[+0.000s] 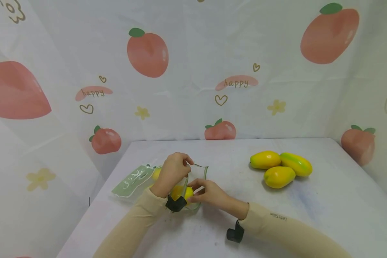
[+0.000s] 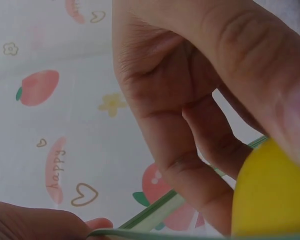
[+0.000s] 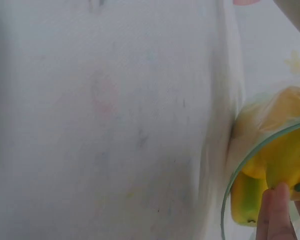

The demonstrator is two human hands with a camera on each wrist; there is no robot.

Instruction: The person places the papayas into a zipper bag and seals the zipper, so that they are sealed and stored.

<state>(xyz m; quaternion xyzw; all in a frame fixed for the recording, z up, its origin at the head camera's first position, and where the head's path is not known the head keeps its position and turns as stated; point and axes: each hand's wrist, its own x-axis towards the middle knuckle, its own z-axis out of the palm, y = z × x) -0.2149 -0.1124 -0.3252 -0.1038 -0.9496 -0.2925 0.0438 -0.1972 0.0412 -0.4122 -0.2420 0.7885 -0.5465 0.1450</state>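
Observation:
In the head view a clear plastic bag (image 1: pixel 133 184) with green trim lies on the left of the table, its mouth spread toward the right. My left hand (image 1: pixel 173 172) pinches the upper edge of the mouth; its fingertips (image 2: pixel 97 223) show at the rim in the left wrist view. At the mouth, my right hand (image 1: pixel 209 193) holds an oval yellow papaya (image 1: pixel 188 193), thumb and fingers on its near end. The right wrist view shows right fingertips (image 3: pixel 277 207) on this papaya, which has a dark green stem end. More papayas (image 3: pixel 245 200) lie inside the bag.
On the right side of the white table (image 1: pixel 238 215) sit three yellow papayas (image 1: pixel 278 176), close together. One has a green streak. A white cloth (image 1: pixel 187 107) printed with fruits hangs behind the table and along its sides. A dark camera mount (image 1: pixel 235 233) hangs below the right sleeve.

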